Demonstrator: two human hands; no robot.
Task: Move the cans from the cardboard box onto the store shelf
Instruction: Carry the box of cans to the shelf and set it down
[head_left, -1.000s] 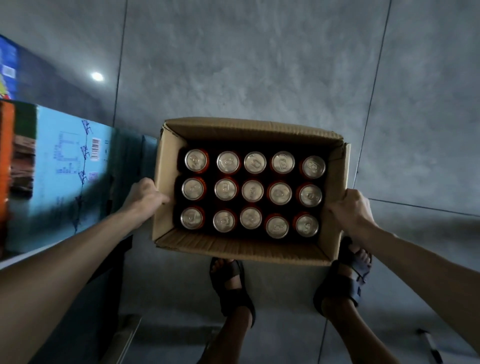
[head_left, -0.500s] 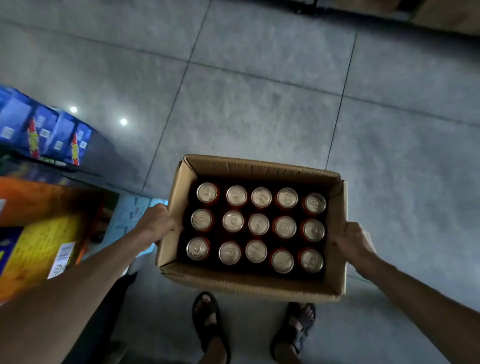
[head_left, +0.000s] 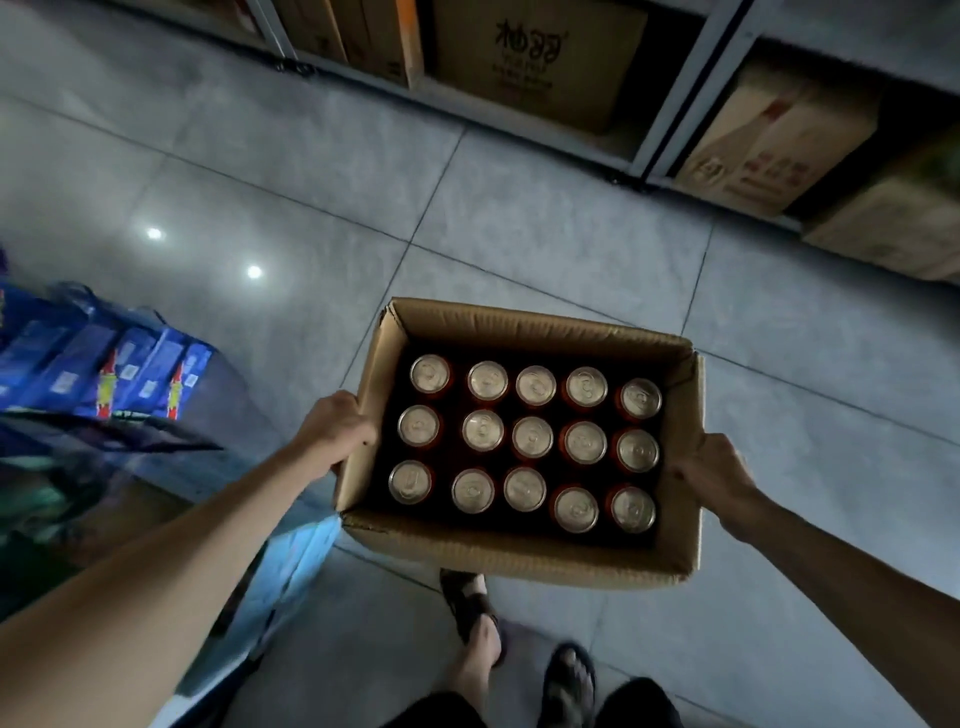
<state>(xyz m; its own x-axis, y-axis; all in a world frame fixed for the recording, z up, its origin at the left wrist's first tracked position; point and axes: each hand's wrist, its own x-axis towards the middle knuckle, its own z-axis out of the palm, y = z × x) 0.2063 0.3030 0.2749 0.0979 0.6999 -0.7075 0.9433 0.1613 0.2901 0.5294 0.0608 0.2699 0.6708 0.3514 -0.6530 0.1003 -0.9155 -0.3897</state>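
While the left hand (head_left: 332, 431) grips the left edge of the cardboard box (head_left: 519, 564), fingers curled over the wall, the right hand (head_left: 714, 475) clasps its right edge likewise. 15 cans (head_left: 532, 437) (3 rows of 5, all upright) fill the box, held above the tiled floor (head_left: 519, 218). Brown cartons (head_left: 530, 57) sit on the store shelf (head_left: 670, 104) beyond.

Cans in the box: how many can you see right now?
15 cans, all upright in the cardboard box: three rows of five. None visible elsewhere; a lower layer could be hidden.
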